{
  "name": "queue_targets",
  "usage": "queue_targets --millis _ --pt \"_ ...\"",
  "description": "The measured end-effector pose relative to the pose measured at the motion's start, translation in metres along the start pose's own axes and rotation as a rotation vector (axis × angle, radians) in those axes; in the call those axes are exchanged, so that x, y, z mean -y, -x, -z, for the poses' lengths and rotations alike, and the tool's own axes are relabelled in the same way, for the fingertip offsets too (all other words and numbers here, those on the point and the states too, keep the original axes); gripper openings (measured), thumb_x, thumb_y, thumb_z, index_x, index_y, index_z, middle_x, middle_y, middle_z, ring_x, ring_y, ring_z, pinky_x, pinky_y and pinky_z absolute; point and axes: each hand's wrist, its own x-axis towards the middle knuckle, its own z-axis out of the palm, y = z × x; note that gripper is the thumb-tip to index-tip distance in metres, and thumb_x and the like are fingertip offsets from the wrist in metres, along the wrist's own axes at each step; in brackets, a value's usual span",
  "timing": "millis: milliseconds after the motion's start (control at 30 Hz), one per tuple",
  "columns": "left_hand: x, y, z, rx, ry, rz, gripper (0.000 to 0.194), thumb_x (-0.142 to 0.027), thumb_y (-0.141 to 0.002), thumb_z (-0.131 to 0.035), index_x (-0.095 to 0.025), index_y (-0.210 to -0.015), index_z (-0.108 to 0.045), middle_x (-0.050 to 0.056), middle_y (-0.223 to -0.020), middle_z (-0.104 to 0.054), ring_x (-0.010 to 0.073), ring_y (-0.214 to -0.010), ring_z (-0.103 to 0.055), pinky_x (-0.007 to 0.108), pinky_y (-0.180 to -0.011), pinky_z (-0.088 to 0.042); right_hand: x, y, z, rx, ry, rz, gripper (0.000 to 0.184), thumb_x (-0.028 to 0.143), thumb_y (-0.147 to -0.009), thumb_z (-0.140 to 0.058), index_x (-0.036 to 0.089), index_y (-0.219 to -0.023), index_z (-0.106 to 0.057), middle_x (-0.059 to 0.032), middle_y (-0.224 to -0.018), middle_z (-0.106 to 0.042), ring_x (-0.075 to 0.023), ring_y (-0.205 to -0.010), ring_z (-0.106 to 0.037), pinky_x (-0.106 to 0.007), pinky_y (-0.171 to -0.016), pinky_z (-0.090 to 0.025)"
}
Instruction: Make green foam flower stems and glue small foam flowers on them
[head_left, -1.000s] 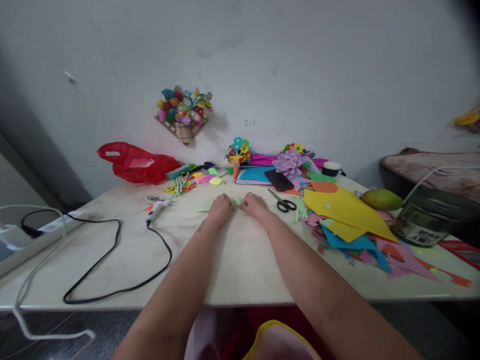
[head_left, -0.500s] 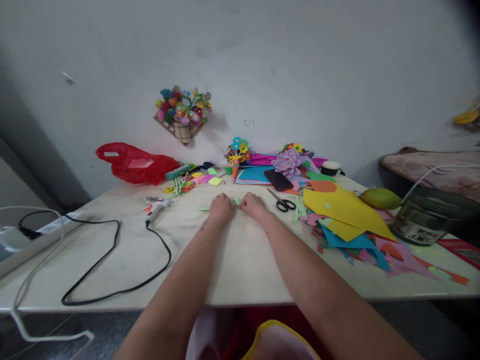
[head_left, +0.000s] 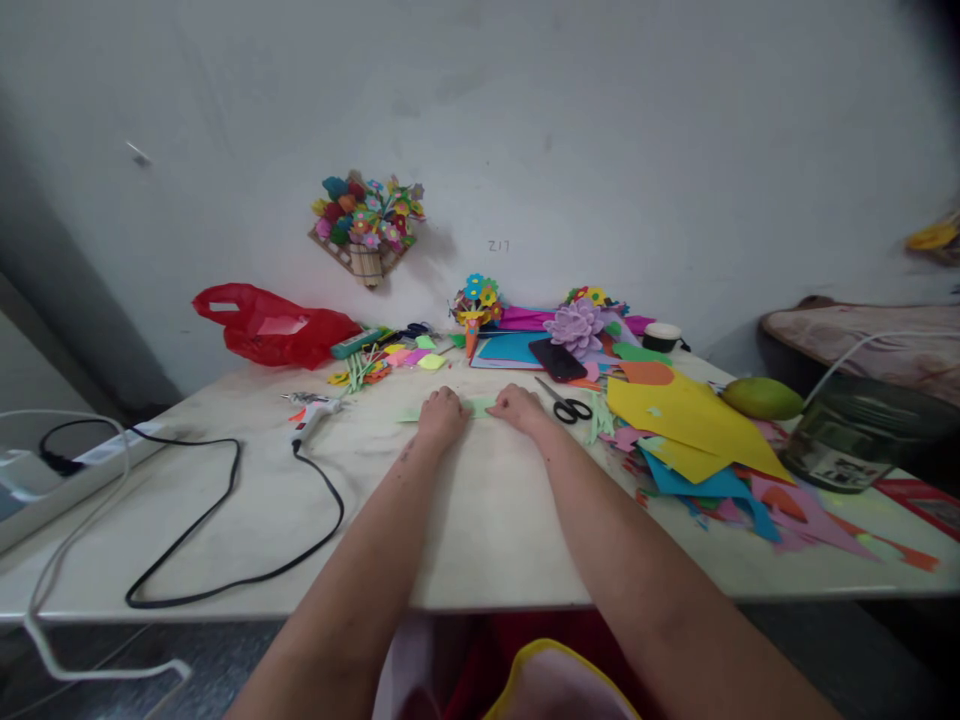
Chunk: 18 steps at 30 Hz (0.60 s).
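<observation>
A pale green strip point(head_left: 478, 408) lies flat on the worktop point(head_left: 480, 540), running crosswise in front of the person, with one end showing to the left of the left hand point(head_left: 442, 413) and a longer stretch bare between the two hands. The left hand rests palm down across the strip, its fingers bent and close together; whether they grip it or only press on it I cannot tell. The right hand point(head_left: 519, 408) is curled nearly into a fist at the strip's right-hand part, thumb side against it (the fingertips are hidden, so a pinch cannot be made out). Just beside the right hand lie scissors point(head_left: 572, 410) with black handles, and next to them a bunch of thin green strips point(head_left: 601, 418). Further right, yellow sheets point(head_left: 686, 420) overlap other coloured scraps near a green fruit point(head_left: 763, 398). Well to the left of the left hand, a white glue gun point(head_left: 312, 420) lies with its black cord point(head_left: 238, 480) looping across the worktop.
</observation>
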Motion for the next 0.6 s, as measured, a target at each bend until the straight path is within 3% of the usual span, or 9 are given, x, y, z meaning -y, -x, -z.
queue_targets --millis 300,600 --pt "0.0000 0.0002 0.0034 0.019 0.028 0.026 0.023 -0.035 -0.078 -0.049 -0.016 -0.078 -0.062 0.010 -0.100 -0.055 0.0217 -0.094 -0.050 0.030 -0.078 -0.039 -0.0028 0.0011 0.0044 0.025 0.023 -0.054 0.024 0.042 -0.072 -0.056 0.020 -0.067 -0.064 -0.0035 -0.084 -0.064 -0.0175 -0.081 -0.056 -0.026 -0.070 -0.033" --pt "0.0070 -0.0017 0.0011 -0.006 0.129 -0.008 0.022 -0.036 -0.074 -0.055 -0.016 -0.074 -0.063 0.009 -0.096 -0.056 0.0188 -0.088 -0.052 0.027 -0.077 -0.040 0.0016 0.0026 0.0091 0.055 0.149 -0.074 0.034 0.049 -0.072 -0.054 0.017 -0.071 -0.066 -0.0121 -0.103 -0.057 -0.0256 -0.100 -0.049 -0.034 -0.081 -0.034"
